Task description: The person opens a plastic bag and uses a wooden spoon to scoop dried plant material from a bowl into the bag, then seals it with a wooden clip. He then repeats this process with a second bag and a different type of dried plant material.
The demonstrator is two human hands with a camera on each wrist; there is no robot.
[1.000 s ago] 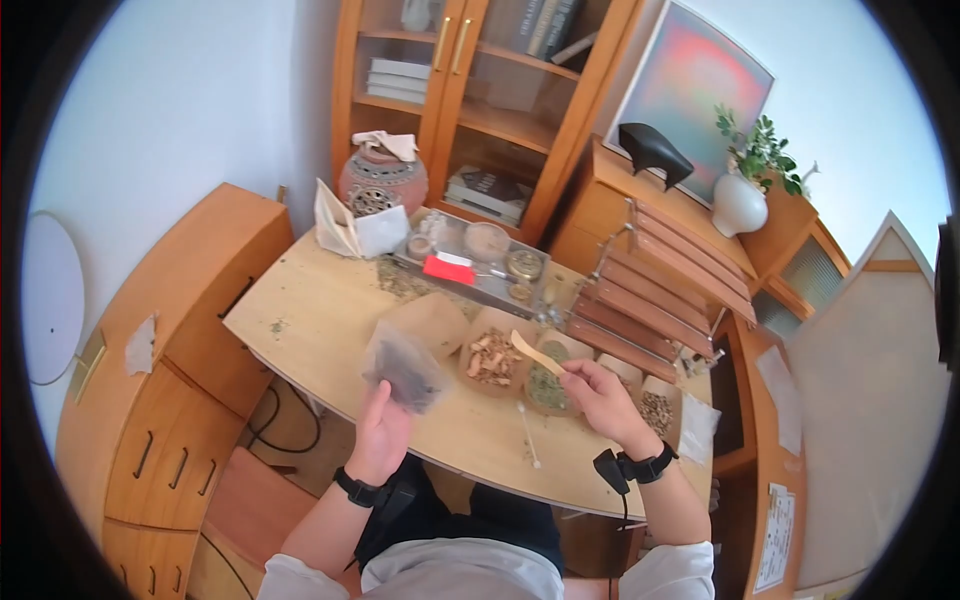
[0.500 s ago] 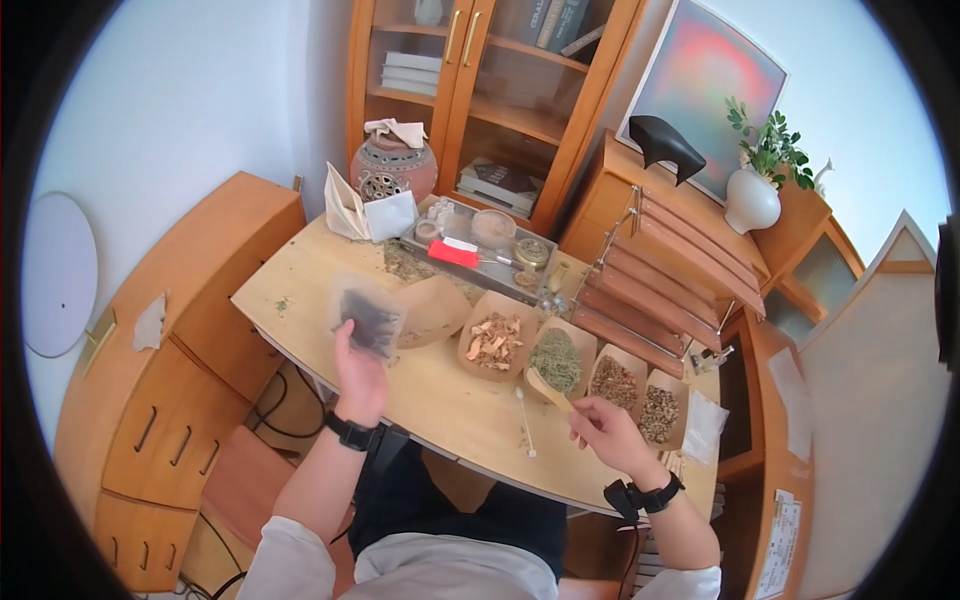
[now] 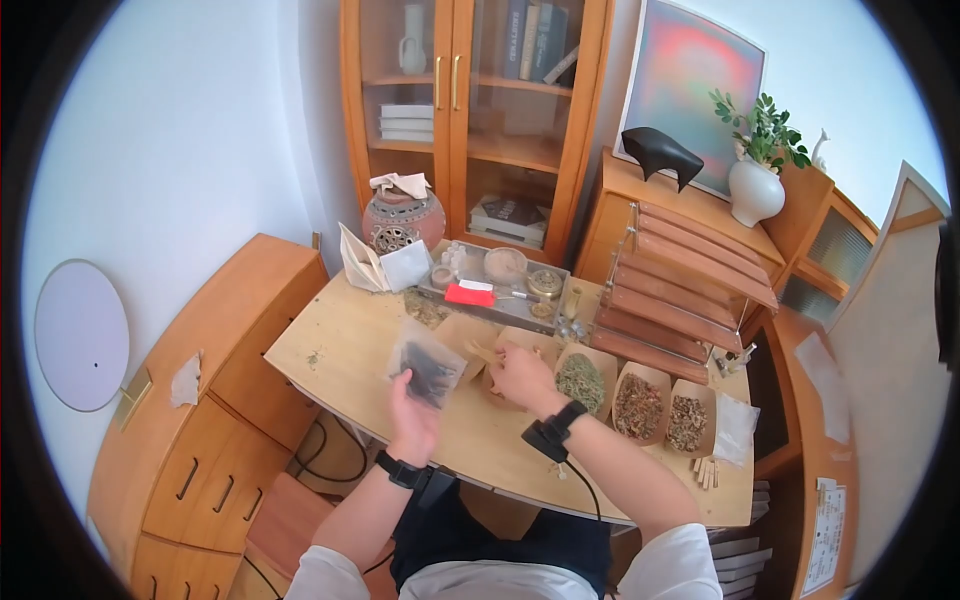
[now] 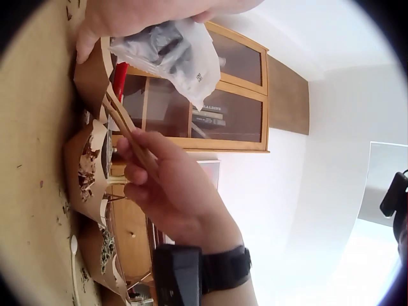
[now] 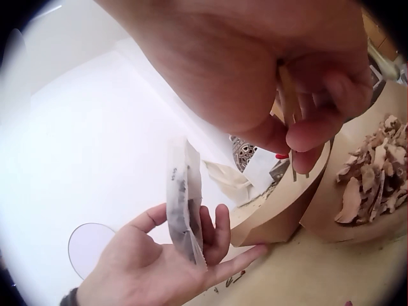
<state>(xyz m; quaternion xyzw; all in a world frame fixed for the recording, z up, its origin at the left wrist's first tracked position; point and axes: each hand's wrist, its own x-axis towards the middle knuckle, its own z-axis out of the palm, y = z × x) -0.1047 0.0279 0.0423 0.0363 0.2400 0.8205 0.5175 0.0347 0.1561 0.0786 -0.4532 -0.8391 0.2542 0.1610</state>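
Note:
My left hand holds a translucent bag with dark contents upright between thumb and fingers, at the left edge of the leftmost paper tray. My right hand pinches light wooden tweezers, their tips pointing left over that tray. In the right wrist view, the two tips stand slightly apart below the fingers of the right hand, with nothing visible between them. Beneath that hand, partly hidden in the head view, is a tray of pale brown chips.
Trays of green herb, reddish-brown pieces and mixed pieces stand to the right, beside a clear bag. Behind them are a grey tray with jars and a red item, and a slatted wooden rack.
My right hand has moved left with the tweezers, from the green herb tray to over the chips and the leftmost tray. The left hand still holds the bag. The head view has shifted.

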